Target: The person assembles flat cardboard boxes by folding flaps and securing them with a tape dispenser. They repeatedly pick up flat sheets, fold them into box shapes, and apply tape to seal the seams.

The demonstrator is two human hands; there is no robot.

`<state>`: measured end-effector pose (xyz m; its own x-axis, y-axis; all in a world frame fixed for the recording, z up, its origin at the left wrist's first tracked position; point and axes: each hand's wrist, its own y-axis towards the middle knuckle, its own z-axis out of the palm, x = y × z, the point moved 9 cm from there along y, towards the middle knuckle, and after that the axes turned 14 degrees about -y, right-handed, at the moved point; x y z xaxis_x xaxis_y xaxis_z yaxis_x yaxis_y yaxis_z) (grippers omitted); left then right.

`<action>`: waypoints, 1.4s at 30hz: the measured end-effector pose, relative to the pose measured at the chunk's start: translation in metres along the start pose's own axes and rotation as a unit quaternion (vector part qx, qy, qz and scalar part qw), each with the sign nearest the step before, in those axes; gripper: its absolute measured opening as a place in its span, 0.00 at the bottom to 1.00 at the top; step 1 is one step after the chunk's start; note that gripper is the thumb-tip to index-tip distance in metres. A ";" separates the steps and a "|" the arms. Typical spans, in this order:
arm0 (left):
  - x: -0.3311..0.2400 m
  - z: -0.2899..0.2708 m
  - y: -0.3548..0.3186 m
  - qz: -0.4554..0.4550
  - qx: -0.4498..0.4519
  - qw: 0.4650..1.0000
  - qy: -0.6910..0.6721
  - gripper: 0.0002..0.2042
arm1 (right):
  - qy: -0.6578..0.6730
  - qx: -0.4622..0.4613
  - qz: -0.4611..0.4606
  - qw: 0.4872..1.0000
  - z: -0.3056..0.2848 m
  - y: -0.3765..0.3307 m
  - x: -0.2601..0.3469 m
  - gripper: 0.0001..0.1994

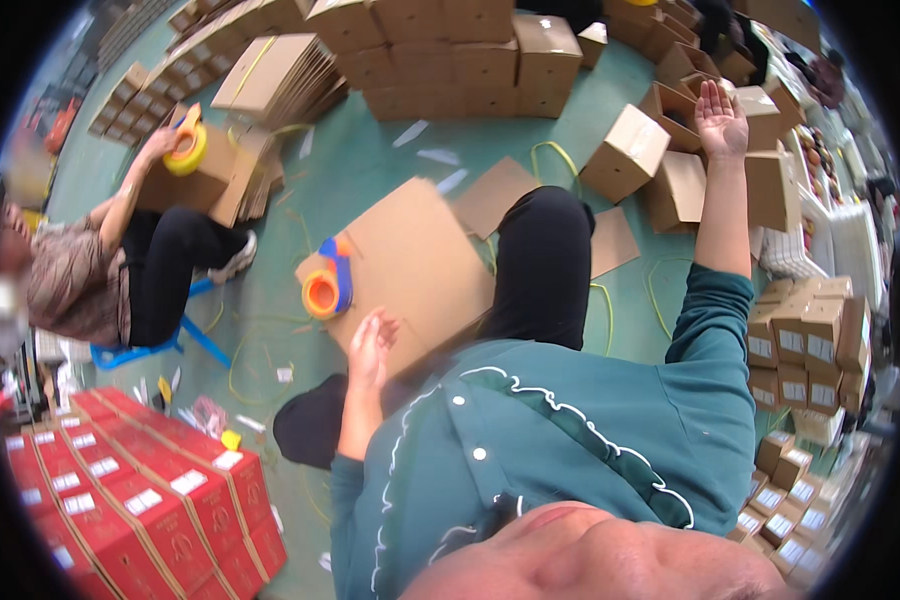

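Observation:
My left hand (369, 352) is open over the near edge of a large brown cardboard piece (420, 250), which lies flat in front of me between my knees. Whether its fingers touch the board I cannot tell. A tape dispenser (329, 282) in blue and orange, with a roll of tape, rests on the board's left part, a little beyond that hand. Stretched far out to the right, my right hand (722, 122) is open, palm up and holding nothing. Closest to it are cardboard boxes (674, 188), some of them with open tops.
On the left sits a co-worker holding a yellow tape dispenser (184, 150) at a carton. Red strapped cartons (140, 490) stand at the lower left. Stacked brown boxes (440, 70) fill the back, and smaller boxes (805, 340) the right. Yellow straps (556, 150) litter the green floor.

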<state>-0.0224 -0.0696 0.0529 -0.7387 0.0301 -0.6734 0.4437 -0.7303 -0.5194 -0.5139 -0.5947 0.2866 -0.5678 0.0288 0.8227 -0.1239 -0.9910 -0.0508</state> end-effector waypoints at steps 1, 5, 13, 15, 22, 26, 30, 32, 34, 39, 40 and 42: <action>-0.002 0.002 0.004 0.007 -0.009 1.000 0.019 0.16 | -0.009 0.020 0.063 0.998 0.005 -0.008 -0.043 0.16; -0.050 -0.024 0.028 0.235 -0.013 0.915 0.328 0.18 | -0.121 0.081 0.264 0.953 0.048 -0.074 -0.259 0.15; -0.069 -0.066 0.034 0.315 -0.140 0.719 0.604 0.32 | -0.552 0.318 0.248 0.730 0.096 -0.270 -0.470 0.38; -0.063 -0.040 0.038 0.316 -0.135 0.661 0.667 0.33 | -0.596 0.322 0.170 0.716 0.077 -0.258 -0.482 0.34; -0.063 -0.032 0.051 0.250 -0.153 0.660 0.691 0.30 | -0.616 0.284 0.155 0.718 0.076 -0.247 -0.474 0.32; -0.055 -0.066 0.061 0.188 -0.178 0.677 0.689 0.28 | -0.459 0.420 0.296 0.725 0.109 -0.293 -0.465 0.27; -0.068 -0.079 0.045 0.294 -0.228 0.692 0.618 0.25 | -0.405 0.428 0.331 0.737 0.140 -0.328 -0.418 0.20; -0.086 -0.083 0.034 0.346 -0.256 0.716 0.550 0.26 | -0.350 0.429 0.318 0.770 0.151 -0.324 -0.398 0.19; -0.116 -0.078 0.020 0.360 -0.260 0.779 0.442 0.30 | -0.302 0.418 0.264 0.815 0.151 -0.304 -0.371 0.18; -0.152 -0.096 -0.025 0.335 -0.364 0.777 0.389 0.28 | -0.159 0.399 0.115 0.896 0.162 -0.290 -0.279 0.14; -0.153 -0.094 -0.022 0.329 -0.356 0.790 0.375 0.28 | -0.175 0.416 0.088 0.888 0.155 -0.295 -0.277 0.14; -0.148 -0.089 -0.012 0.311 -0.331 0.799 0.394 0.27 | -0.209 0.428 0.049 0.878 0.144 -0.318 -0.275 0.12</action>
<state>0.1266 -0.0045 0.1118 0.1626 0.4135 -0.8959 0.9645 -0.2582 0.0558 -0.2013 -0.3062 0.1585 -0.1709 0.0642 0.9832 0.6669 -0.7271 0.1634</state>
